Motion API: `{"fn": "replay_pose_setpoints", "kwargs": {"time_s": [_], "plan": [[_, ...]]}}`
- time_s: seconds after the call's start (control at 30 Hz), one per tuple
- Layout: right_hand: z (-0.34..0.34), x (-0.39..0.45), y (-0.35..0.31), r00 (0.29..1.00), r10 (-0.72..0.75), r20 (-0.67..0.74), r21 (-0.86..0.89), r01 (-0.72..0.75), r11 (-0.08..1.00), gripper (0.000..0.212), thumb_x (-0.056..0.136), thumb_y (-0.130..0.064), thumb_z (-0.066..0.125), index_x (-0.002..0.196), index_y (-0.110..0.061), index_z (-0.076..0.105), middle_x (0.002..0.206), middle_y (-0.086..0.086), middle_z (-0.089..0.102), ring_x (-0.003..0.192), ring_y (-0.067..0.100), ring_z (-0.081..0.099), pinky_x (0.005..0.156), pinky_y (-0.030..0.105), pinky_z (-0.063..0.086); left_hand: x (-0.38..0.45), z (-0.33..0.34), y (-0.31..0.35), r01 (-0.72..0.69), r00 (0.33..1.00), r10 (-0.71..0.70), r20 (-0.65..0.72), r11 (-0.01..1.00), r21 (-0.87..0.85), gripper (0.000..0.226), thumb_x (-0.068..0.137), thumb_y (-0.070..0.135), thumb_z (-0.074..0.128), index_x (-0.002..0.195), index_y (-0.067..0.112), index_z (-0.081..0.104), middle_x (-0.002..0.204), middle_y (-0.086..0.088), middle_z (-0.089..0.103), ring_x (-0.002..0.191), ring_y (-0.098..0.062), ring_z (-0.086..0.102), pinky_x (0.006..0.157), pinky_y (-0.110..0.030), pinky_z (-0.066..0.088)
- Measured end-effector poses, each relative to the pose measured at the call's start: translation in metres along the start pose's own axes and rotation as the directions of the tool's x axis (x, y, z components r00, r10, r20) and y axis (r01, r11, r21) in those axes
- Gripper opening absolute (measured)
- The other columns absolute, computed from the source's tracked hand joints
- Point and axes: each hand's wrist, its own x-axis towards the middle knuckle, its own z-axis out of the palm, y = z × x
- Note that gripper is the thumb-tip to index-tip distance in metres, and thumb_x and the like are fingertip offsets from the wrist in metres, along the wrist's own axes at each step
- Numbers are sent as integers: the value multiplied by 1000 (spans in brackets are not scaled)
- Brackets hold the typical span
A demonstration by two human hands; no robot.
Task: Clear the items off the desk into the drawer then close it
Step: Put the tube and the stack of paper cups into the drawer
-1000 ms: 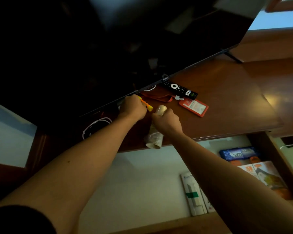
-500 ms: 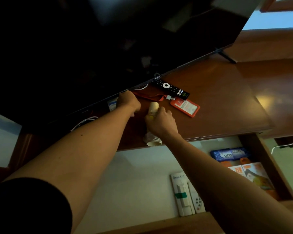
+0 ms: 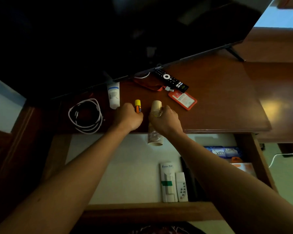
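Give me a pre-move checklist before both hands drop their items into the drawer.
1. Left hand grips the yellow-capped marker: ok.
2. Right hand grips the sleeve of paper cups: ok.
3. Drawer open: ok.
4. Bare drawer floor below the hands: ok.
5. Desk cleared: not ok; white cable, tube, remote and orange badge holder remain.

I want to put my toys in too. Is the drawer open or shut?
Open. The drawer is pulled out below the desk edge, so its pale bottom and the white remotes lying inside show.
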Motion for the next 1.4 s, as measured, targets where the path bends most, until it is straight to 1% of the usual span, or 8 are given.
{"fn": "replay_pose_setpoints", "kwargs": {"time_s": [0.13,0.27,0.4,0.7,0.9,1.1,1.3,1.4], "plan": [[4,-26,17,997,-69,18,-20,69,997,59,84,-51,64,127,-12,52,116,10,60,94,27,59,70,36,47,-48,16,-15,-8,1000,8,-5,1000,-26,21,88,31,69,74,17,62,69,-1,64,66,-21,62,54,-31,44],[8,-63,38,991,-119,63,-21,120,993,75,72,-68,54,128,-19,49,115,4,60,93,24,61,74,44,57,-92,36,-33,0,999,-3,-36,996,-88,14,89,33,69,82,21,63,73,3,66,65,-14,60,56,-28,44],[22,-91,63,989,-104,104,-22,107,994,75,73,-64,56,135,-24,42,114,3,61,87,23,64,72,43,58,-126,57,-54,3,999,-8,-41,995,-101,12,90,33,68,92,21,66,80,5,68,69,-12,63,62,-29,52],[70,-102,93,977,78,199,-149,-49,988,64,84,-42,69,134,-16,40,122,12,62,99,30,63,79,41,54,-128,107,-105,126,957,-128,261,992,24,11,87,29,66,92,19,66,92,-5,69,82,-24,64,74,-35,55],[96,-98,93,947,127,296,-334,-22,942,91,88,-28,67,157,-26,7,118,17,62,97,37,63,72,39,50,-125,117,-128,137,911,-164,378,986,97,17,79,28,69,87,14,67,94,-13,69,88,-34,65,68,-32,46],[103,-96,90,954,132,269,-411,-10,911,73,89,-30,68,149,-22,27,129,18,50,107,41,60,74,42,49,-124,120,-137,49,914,-91,395,992,114,22,84,32,65,90,12,67,98,-16,70,94,-37,64,74,-35,51],[94,-96,90,948,150,280,-494,8,869,70,81,-32,74,139,-14,39,128,17,48,112,39,56,84,45,52,-131,120,-134,-8,881,-34,471,996,86,47,86,33,65,124,18,43,103,-10,63,85,-30,59,66,-30,44],[91,-98,92,937,180,300,-472,-18,881,63,83,-30,73,133,-11,41,125,18,49,107,41,60,83,45,52,-134,121,-132,-36,868,-3,497,997,70,47,84,30,67,124,23,44,104,-10,64,90,-31,62,69,-31,49]]}}
